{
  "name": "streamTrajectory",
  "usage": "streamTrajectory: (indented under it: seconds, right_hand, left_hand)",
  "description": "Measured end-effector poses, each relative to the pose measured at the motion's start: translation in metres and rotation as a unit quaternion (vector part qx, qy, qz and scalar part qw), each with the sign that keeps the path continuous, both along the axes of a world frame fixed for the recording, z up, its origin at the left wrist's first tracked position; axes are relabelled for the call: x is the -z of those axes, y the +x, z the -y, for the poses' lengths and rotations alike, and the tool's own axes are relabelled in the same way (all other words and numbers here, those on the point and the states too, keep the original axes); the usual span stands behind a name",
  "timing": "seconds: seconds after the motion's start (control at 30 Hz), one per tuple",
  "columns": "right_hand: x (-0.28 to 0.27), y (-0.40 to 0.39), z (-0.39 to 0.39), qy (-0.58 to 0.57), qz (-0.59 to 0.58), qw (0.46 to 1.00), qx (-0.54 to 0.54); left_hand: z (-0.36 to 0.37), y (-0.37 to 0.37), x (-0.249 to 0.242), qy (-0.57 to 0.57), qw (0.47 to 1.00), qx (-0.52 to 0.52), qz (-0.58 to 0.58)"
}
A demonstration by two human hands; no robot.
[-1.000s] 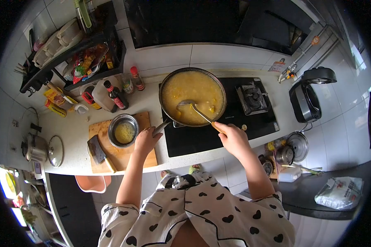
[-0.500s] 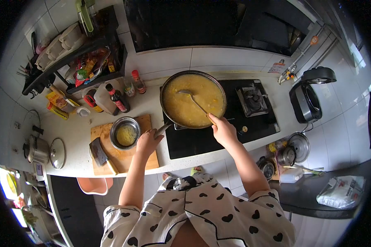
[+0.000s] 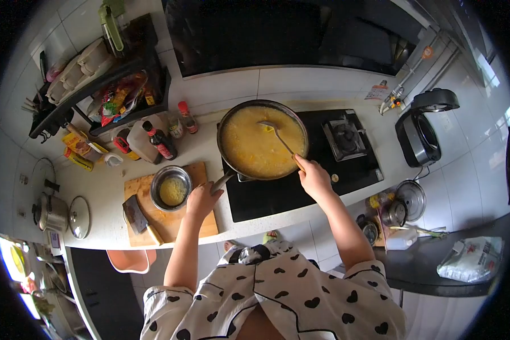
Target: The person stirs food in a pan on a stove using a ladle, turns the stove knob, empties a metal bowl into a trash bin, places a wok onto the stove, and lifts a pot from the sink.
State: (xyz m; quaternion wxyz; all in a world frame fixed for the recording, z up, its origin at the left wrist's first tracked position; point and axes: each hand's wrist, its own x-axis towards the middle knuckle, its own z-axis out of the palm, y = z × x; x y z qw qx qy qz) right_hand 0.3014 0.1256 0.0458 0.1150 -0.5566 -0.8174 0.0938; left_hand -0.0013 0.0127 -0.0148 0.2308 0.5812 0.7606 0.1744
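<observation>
A large dark pan (image 3: 249, 164) full of yellow, soupy food sits over the left side of the black stove (image 3: 255, 204). Its handle (image 3: 223, 181) points down and left, and my left hand (image 3: 203, 201) is wrapped round the end of it. My right hand (image 3: 314, 178) is closed on the wooden handle of a metal ladle (image 3: 283, 143), whose bowl lies at the surface of the food. Left of the pan, a metal bowl (image 3: 171, 188) with pale yellow contents rests on the wooden cutting board (image 3: 207, 224), beside a cleaver (image 3: 136, 216).
Sauce bottles (image 3: 163, 144) and a black rack (image 3: 85, 96) stand at the back left. A lidded pot (image 3: 52, 212) and a glass lid (image 3: 79, 217) are at the far left. On the right are a second burner (image 3: 344, 139) and an open black cooker (image 3: 419, 139).
The ladle's bowl has moved to the right within the pan, and my right hand has moved slightly right and down with it. My left hand still holds the pan handle.
</observation>
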Motion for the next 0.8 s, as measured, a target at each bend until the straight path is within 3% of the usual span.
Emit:
streamTrajectory:
  seconds: [0.8]
  right_hand:
    - [-0.073, 0.024, 0.048, -0.097, -0.011, 0.994, -0.047]
  left_hand:
    - [0.002, 0.002, -0.008, 0.013, 1.0, 0.008, -0.023]
